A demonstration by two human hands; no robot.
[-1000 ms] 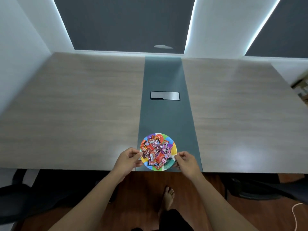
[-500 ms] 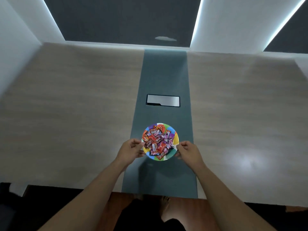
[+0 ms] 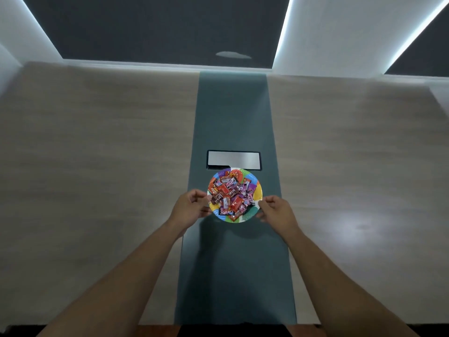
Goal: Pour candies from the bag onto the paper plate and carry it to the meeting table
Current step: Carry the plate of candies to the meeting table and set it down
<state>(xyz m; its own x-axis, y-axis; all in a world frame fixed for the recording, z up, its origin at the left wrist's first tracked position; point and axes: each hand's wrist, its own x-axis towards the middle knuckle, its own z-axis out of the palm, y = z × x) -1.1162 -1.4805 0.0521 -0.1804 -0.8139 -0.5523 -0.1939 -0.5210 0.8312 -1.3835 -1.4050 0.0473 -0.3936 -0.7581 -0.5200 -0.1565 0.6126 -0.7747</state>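
A colourful paper plate [image 3: 258, 190] heaped with wrapped candies [image 3: 230, 196] sits low over the grey centre strip [image 3: 233, 110] of the meeting table [image 3: 97, 166]. My left hand [image 3: 190, 206] pinches the plate's left rim. On the opposite side my right hand [image 3: 275, 211] pinches the right rim. Both arms stretch forward over the table. The plate's far edge just overlaps a silver cable hatch [image 3: 233, 159]. I cannot tell whether the plate rests on the strip or hovers just above it. No candy bag is in view.
Wide wood-grain tabletop spreads left and right [image 3: 352, 166] of the strip. A ceiling light glares off the right half [image 3: 359, 224]. The table's near edge [image 3: 233, 323] runs along the bottom, and a grey and white wall [image 3: 158, 27] stands behind the far edge.
Both hands have carried the plate forward from the table's near edge to the middle of the strip, up against the cable hatch. I have leaned in over the table.
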